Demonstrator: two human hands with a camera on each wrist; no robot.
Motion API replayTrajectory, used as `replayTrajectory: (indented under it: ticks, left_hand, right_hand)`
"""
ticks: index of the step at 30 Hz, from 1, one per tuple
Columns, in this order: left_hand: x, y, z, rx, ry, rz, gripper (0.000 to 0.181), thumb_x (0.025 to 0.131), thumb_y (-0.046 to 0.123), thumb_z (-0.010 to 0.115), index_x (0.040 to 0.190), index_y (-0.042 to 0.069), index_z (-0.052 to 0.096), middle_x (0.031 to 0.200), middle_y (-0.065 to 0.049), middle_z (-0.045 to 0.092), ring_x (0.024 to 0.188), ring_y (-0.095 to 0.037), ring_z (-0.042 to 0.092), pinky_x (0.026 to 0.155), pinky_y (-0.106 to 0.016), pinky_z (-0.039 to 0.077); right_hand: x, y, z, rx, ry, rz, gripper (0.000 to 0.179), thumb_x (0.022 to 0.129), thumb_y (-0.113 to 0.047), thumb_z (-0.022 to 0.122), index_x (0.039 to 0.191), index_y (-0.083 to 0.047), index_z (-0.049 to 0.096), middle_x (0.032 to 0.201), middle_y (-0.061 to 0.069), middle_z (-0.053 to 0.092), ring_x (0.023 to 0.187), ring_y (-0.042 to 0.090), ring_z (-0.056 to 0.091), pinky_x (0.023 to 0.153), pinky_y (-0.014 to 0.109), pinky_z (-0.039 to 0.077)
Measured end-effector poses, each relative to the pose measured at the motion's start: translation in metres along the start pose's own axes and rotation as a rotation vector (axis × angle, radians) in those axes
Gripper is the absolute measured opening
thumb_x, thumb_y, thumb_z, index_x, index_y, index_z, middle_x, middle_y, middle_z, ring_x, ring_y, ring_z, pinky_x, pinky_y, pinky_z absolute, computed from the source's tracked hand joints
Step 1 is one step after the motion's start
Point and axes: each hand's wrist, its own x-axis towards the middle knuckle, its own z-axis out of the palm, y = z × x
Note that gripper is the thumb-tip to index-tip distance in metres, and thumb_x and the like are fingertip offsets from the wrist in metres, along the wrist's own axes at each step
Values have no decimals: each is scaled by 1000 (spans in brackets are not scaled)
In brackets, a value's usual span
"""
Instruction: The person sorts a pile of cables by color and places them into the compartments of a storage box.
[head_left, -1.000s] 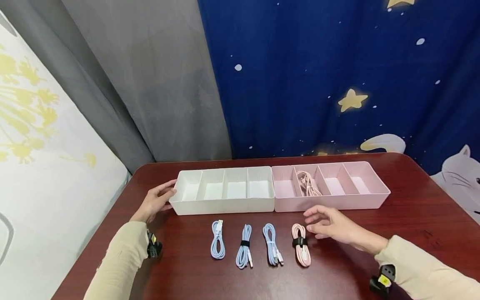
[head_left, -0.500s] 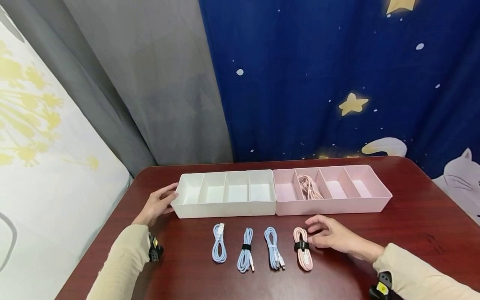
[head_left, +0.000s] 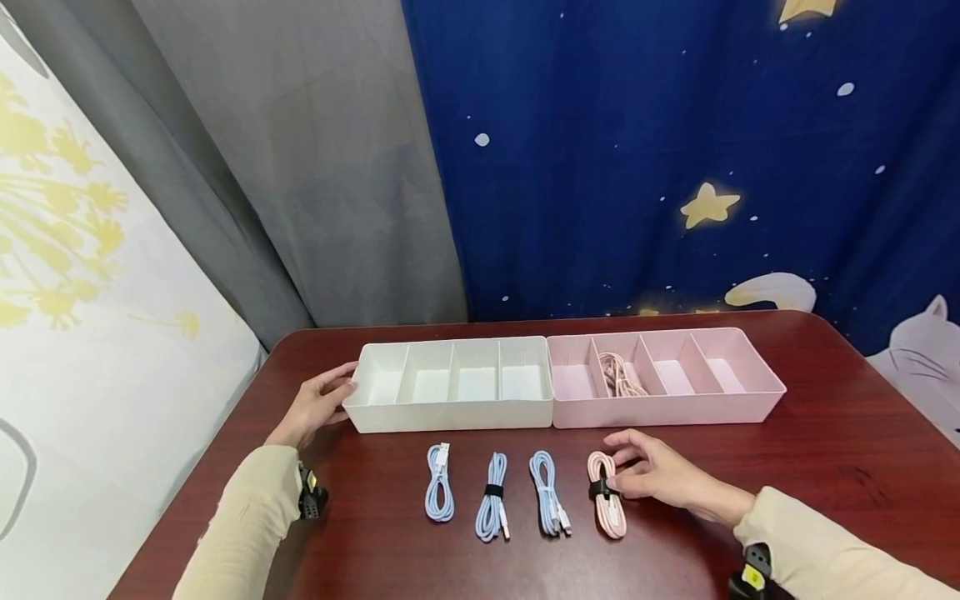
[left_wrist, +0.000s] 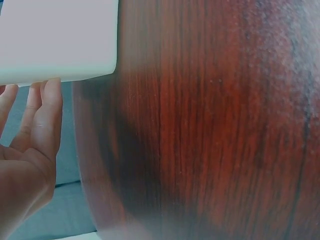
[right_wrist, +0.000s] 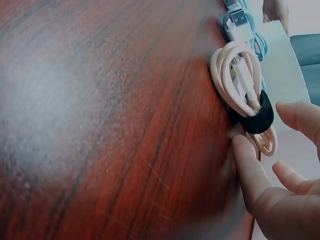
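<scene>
Along the left end of the white, plastic-looking tray (head_left: 457, 417), the left hand (head_left: 311, 410) rests extended fingers, gripping nothing. On that tray's near side lie three coiled blue cables (head_left: 491, 497); near-right of it lies the pink cable (head_left: 601, 467), a braided oval in a black strap (head_left: 598, 489). The right hand (head_left: 660, 475) has just shifted left: its parted fingers flank the coil, within grasp but ungripped. The rigid pink tray (head_left: 667, 412) stands right of the white one.

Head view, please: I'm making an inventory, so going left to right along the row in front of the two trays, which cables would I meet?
First blue cable → black-strapped blue cable → third blue cable → black-strapped pink cable.
</scene>
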Motion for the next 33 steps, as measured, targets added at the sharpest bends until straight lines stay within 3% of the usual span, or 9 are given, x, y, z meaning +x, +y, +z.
replayTrajectory:
  ticks: [22,28,33]
  left_hand:
    - [1,1,0,-14,4,-7,50,91,27,50,137,15,35,125,-21,43,85,-10,56,75,-35,49]
    - [1,1,0,-7,-6,-6,50,91,26,50,137,13,35,126,-21,42,88,-12,55,74,-34,50]
    - [0,0,1,-10,10,-11,49,91,25,50,137,13,36,125,-21,43,86,-13,56,73,-33,50]
  right_hand:
    - [7,0,3,0,-35,3,53,75,-2,66,117,16,38,90,15,50,73,17,55,61,32,52]
    - [7,0,4,-19,-52,-1,48,75,-2,65,113,16,42,85,12,52,68,15,56,57,29,50]
    - [9,-1,3,-41,-73,-6,54,76,-3,66,118,17,39,82,11,51,66,14,56,55,29,50]
